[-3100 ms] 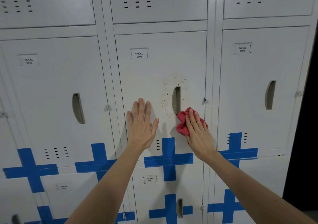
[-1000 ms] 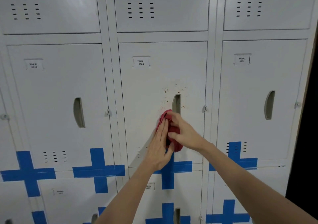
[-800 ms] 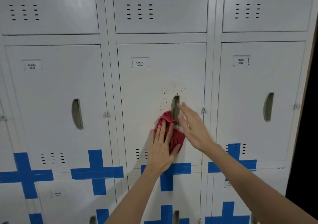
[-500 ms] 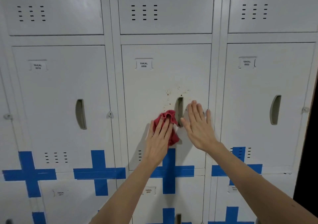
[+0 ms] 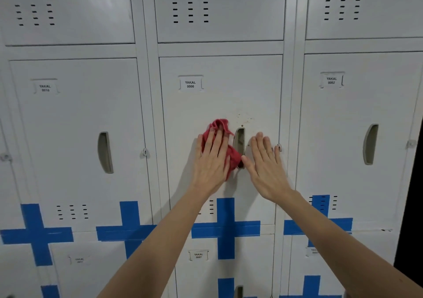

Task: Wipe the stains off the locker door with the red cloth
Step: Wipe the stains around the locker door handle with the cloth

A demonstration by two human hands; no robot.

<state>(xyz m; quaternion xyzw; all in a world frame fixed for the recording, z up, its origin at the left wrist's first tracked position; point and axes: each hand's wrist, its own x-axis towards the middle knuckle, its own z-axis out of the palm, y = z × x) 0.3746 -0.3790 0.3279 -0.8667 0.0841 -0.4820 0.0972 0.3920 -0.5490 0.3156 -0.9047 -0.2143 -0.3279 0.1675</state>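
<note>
The white locker door (image 5: 219,100) labelled YAKAL 0006 fills the middle of the view. Small brown stains (image 5: 245,118) speckle it just above the recessed handle (image 5: 239,144). My left hand (image 5: 211,162) presses the crumpled red cloth (image 5: 220,125) flat against the door just left of the handle, fingers stretched over it. The cloth's top edge reaches nearly to the stains. My right hand (image 5: 266,167) lies flat and open on the door, right of the handle, holding nothing.
Neighbouring locker doors stand on the left (image 5: 73,137) and right (image 5: 357,126), each with its own handle. Blue tape crosses (image 5: 225,226) run along the lower row. A small latch (image 5: 278,147) sits by my right fingertips. A dark gap (image 5: 412,206) borders the lockers on the right.
The cloth passed from my right hand to my left. My left hand has slid it upward beside the handle, and my right hand has settled flat on the door right of the handle.
</note>
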